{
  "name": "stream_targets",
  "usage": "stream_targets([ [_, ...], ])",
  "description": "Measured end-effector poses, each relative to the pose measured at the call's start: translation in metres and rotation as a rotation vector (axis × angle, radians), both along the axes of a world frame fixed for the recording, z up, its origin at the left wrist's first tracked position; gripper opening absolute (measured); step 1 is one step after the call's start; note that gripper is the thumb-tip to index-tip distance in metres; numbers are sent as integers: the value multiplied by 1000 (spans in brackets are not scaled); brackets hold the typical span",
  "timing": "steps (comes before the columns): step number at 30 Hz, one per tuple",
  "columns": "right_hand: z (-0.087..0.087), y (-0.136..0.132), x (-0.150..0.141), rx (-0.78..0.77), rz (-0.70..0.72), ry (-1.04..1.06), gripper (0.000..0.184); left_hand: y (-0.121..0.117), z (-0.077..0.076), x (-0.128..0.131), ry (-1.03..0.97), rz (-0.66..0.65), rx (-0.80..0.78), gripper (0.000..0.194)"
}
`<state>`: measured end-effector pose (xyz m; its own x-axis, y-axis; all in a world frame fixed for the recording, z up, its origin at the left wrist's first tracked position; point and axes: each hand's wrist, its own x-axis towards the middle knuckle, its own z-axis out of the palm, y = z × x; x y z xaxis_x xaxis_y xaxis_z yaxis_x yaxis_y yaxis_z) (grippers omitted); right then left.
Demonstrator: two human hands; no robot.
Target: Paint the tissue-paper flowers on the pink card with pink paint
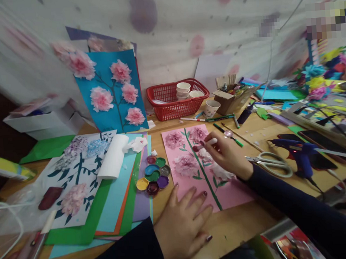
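Observation:
My right hand [226,153] pinches a white-handled paint dauber [211,142], its dark red tip over the tissue-paper flowers on the pink sheet [179,184]. Several crumpled flowers, some tinted dark pink, some whiter, sit along a painted green stem [199,167] with leaves. My left hand [182,225] lies flat with fingers spread, fingertips on the sheet's lower left part. Left of the sheet is a flower-shaped paint palette [153,174] with red, green, blue, yellow and purple wells.
A white paper roll [113,157] lies on coloured sheets at left. A blue flower picture [104,83] stands behind. A red basket [171,110] holds paper cups; another cup [211,109] stands beside it. Scissors [270,164], a blue glue gun [301,152] and phones lie at right.

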<state>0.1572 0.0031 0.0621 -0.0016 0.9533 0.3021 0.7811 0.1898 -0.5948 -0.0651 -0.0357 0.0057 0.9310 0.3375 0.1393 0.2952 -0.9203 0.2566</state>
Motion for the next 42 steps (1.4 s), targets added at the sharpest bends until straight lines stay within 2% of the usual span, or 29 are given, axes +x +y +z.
stream_targets([
  [1,-1,0,2,13,-22,13,25,0,1,-1,-4,-7,-2,49],
  [2,-2,-2,3,-20,20,50,26,1,1,-1,-6,-11,-5,49],
  [4,-7,-7,4,-160,147,185,28,1,2,-2,-7,-13,-8,49],
  [6,-14,-11,6,-256,144,327,31,1,0,-2,-11,-15,0,49],
  [9,-25,-5,14,-214,-28,425,34,1,-4,-2,-21,-21,6,49],
  [11,-30,5,19,-181,-78,443,35,0,-6,-2,-20,-22,0,49],
  [16,-32,25,14,-186,-34,529,38,-1,-4,-2,1,-13,-31,50],
  [21,-34,24,8,-199,24,661,37,-1,-3,-2,11,-19,-36,50],
  [28,-33,3,32,-344,52,552,31,0,-10,-2,10,-16,-22,50],
  [35,-34,31,12,-179,92,549,33,0,-8,-1,43,-35,-32,50],
  [39,-31,34,12,-219,83,523,27,1,-7,-1,30,-27,-17,50],
  [42,-19,27,19,-294,30,440,26,0,-7,-1,1,-25,0,50],
])
